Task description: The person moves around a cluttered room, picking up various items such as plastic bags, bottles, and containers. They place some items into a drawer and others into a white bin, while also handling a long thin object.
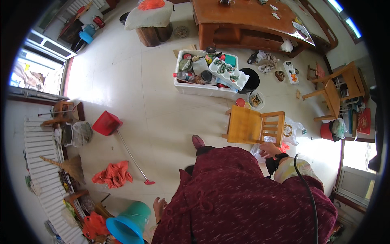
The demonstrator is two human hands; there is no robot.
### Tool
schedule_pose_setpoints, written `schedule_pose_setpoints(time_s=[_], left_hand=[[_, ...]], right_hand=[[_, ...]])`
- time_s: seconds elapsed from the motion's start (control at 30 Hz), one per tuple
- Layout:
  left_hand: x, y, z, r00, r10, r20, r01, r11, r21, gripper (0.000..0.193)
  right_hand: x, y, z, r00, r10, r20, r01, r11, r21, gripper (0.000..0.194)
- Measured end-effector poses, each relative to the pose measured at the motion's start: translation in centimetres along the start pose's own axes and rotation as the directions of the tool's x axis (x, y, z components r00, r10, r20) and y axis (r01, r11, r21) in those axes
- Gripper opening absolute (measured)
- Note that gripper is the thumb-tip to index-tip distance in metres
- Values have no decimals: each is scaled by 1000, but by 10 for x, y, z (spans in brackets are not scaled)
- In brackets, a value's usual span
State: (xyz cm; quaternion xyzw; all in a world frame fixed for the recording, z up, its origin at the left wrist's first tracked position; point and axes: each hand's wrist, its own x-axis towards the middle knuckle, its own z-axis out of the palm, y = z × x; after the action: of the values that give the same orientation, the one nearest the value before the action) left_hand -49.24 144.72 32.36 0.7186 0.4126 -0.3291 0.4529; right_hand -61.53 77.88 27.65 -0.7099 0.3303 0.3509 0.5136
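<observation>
My right hand is at the near side of a small wooden chair, by the end of its slatted backrest. Its fingers are curled; whether they grip the chair is hard to see. White and red plastic bags lie on the floor close to that hand. On the other side, my left hand hangs low beside my maroon garment, partly hidden by it, with no object visible in it. A teal and blue plastic bucket lies tipped over to the left of this hand.
Ahead stands a white foam box full of jars and bottles, beside a black bucket. A wooden table stands beyond. Leftward lie a red long-handled dustpan, an orange-red cloth or bag and a straw broom.
</observation>
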Motion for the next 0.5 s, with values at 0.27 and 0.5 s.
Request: schedule_pose_setpoints(time_s=[0.27, 0.5], left_hand=[[93, 199, -61, 999, 41, -22, -36, 982, 185, 43], [299, 362, -122, 973, 197, 118, -225, 921, 317, 34]], right_hand=[[68, -225, -4, 905, 189, -381, -11, 906, 423, 25], [107, -330, 55, 899, 378, -222, -245, 853, 462, 21]])
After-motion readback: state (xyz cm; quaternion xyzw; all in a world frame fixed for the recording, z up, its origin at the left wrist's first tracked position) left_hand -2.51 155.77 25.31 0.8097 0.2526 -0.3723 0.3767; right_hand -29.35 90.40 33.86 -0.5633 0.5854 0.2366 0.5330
